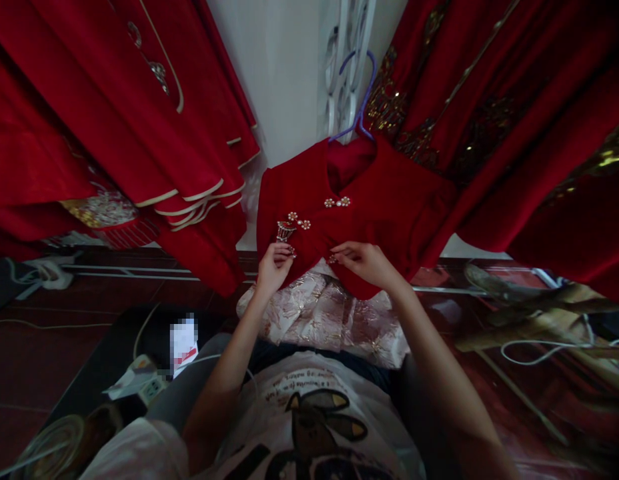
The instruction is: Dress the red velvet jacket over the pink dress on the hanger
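A short red jacket (299, 180) hangs in front of me on a purple hanger (364, 100). Its upper flower clasp (337, 202) joins the two front edges. Further down, a second flower clasp (299, 221) and a beaded tassel ornament (285, 231) sit on the left panel. My left hand (275, 265) is closed in a pinch at the lower left front edge, on a small jewelled clasp half (292, 252). Opposite it, my right hand (362, 259) pinches the right panel's edge by a matching clasp half (333, 258). The two lower front edges stand apart.
Pale brocade fabric (329, 310) lies below the jacket, across my lap. Red garments (199, 153) hang at left, and sequinned red ones (469, 133) at right. A lit, pixelated phone screen (183, 343) and cables are at lower left. Wooden pieces (529, 317) lie on the right.
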Motion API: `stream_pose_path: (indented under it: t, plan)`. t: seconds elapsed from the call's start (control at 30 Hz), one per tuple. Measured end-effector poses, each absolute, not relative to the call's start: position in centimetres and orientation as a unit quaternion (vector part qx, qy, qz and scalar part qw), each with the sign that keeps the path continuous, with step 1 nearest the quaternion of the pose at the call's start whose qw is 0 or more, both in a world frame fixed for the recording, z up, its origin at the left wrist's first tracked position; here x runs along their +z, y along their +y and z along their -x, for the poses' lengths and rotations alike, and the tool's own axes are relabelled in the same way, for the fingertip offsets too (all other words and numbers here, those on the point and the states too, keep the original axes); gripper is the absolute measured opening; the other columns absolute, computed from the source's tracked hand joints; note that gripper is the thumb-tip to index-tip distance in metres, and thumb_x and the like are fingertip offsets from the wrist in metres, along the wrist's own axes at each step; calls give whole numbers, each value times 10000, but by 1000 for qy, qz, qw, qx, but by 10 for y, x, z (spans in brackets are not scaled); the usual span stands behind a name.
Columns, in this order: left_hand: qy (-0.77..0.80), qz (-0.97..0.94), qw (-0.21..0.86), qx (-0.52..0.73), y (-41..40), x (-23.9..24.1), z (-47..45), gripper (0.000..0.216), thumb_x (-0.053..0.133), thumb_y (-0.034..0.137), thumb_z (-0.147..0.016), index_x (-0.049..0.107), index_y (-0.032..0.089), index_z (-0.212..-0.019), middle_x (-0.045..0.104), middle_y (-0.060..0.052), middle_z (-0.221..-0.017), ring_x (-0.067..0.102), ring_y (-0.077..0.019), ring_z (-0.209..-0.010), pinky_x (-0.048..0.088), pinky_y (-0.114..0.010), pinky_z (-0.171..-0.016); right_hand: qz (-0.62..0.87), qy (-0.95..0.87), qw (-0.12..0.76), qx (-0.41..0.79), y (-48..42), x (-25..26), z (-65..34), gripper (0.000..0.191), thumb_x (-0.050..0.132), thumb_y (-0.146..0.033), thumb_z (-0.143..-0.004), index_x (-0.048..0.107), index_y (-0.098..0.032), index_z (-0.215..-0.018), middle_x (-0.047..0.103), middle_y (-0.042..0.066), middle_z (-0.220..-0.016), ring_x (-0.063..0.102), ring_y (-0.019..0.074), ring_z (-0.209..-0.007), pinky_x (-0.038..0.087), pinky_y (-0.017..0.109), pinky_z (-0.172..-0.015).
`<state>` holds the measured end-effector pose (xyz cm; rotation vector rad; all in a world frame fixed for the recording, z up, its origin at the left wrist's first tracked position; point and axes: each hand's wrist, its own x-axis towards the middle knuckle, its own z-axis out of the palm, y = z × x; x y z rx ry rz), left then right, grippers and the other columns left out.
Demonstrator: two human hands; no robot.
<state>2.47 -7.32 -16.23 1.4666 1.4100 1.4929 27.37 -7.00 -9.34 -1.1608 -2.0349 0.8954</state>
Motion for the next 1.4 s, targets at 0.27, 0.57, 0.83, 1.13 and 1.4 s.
stream_pose_path:
  t: [0.27, 0.57, 0.83, 1.13, 1.4]
  plan:
    - [549, -534, 315, 560, -79, -162, -49, 274, 687, 216, -721, 553, 196, -960, 626, 5, -809, 614, -96, -700, 508, -205, -651, 505, -760, 377, 157, -71, -144, -239, 352, 620, -110, -705, 538, -166, -1042, 576, 116, -1036, 599, 199, -836, 518, 334, -741]
    - [538, -529, 344, 559, -78, -172, -48, 201, 701, 232, -713, 625, 162, -886, 679, -27, -789, 653, -121, -724, 524, -234, -675, 414, -729, 331, 433, -67, -122, -262, 252, 693, -198, -660, 565, -175, -875, 585, -13, -778, 561, 106, -660, 472, 229, -601]
    - [537, -502, 367, 570, -98, -156, -47, 214, 675, 157, -647, 645, 148, -858, 685, -27, -768, 655, -120, -701, 531, -234, -670, 367, -667, 422, 492, -92, -109, -219, 263, 705, -222, -689, 544, -182, -892, 577, -7, -839, 560, 85, -669, 507, 203, -596]
    - [521, -503, 367, 584, -93, -158, -45, 208, 710, 215, -653, 654, 149, -842, 704, -39, -790, 671, -135, -733, 546, -261, -715, 422, -709, 468, 317, -77, -148, -185, 204, 520, -104, -819, 551, -173, -1008, 546, 86, -1055, 635, 137, -856, 588, 301, -769]
    - [535, -512, 337, 581, -87, -168, -44, 216, 715, 240, -682, 691, 137, -870, 728, -57, -811, 688, -142, -738, 557, -263, -716, 438, -693, 493, 291, -73, -152, -181, 78, 531, -186, -891, 568, -176, -959, 562, 80, -1007, 639, 155, -861, 589, 316, -779]
